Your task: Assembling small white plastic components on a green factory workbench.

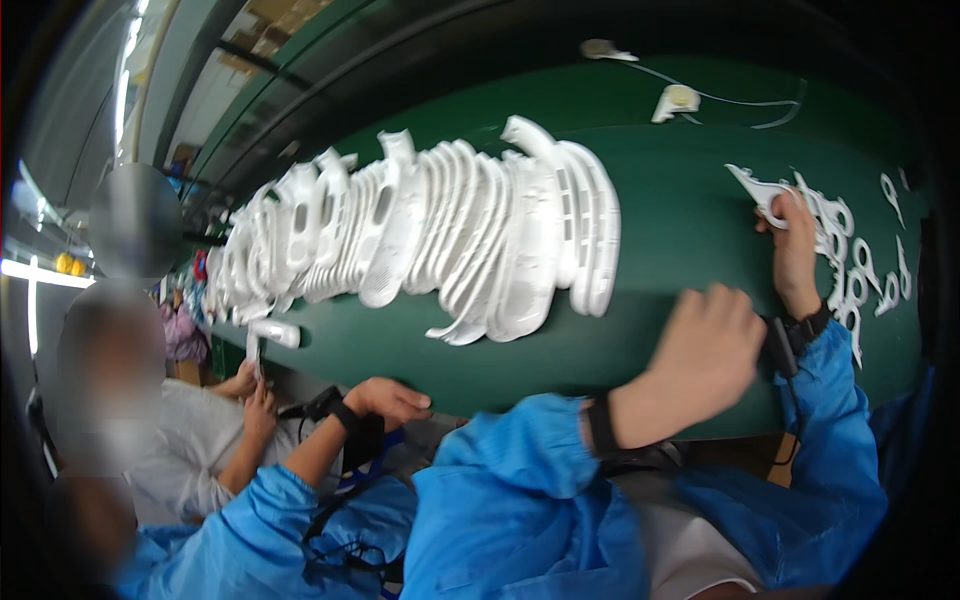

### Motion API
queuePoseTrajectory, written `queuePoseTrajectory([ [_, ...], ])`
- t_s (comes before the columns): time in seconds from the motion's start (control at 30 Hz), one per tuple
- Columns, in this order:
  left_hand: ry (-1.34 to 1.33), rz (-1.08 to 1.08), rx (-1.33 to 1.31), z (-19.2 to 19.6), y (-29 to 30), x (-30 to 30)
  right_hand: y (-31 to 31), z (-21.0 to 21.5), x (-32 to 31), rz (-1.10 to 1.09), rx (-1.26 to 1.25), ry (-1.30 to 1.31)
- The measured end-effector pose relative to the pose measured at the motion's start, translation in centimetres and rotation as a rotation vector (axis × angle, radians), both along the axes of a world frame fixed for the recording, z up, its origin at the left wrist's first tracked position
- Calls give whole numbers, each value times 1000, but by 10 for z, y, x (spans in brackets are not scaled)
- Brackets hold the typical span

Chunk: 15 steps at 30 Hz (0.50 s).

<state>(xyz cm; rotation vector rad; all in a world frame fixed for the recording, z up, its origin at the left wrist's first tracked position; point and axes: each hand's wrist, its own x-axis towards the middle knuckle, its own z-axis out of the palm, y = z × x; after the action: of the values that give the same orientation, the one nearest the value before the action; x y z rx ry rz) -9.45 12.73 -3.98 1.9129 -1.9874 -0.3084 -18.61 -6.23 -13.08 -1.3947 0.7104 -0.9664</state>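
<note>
My right hand [793, 250] is closed on a white plastic part [757, 188] with a pointed end and a ring. It holds the part at the left edge of a loose group of similar white ringed parts [856, 290] on the green table. My left hand [702, 342] is over the near side of the table, left of my right forearm. Its fingers look bent but are smeared by motion, so whether they hold anything cannot be made out. A long row of stacked curved white plastic shells [440, 215] stands farther left.
The green table [660, 200] runs across the view. A white piece with a round disc [677, 100] and a thin cord lie at the back. To my left, a co-worker's hand [388, 399] rests near the table edge; another person holds a white part [253, 347].
</note>
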Motion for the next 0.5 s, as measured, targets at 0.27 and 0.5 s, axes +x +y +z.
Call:
queuePoseTrajectory([
  [0.27,618,-25,-317,-89,-37,3,-8,-25,-9,31,73,-68],
  [0.5,916,110,-366,-84,-41,0,-9,-25,-1,-42,2,200],
])
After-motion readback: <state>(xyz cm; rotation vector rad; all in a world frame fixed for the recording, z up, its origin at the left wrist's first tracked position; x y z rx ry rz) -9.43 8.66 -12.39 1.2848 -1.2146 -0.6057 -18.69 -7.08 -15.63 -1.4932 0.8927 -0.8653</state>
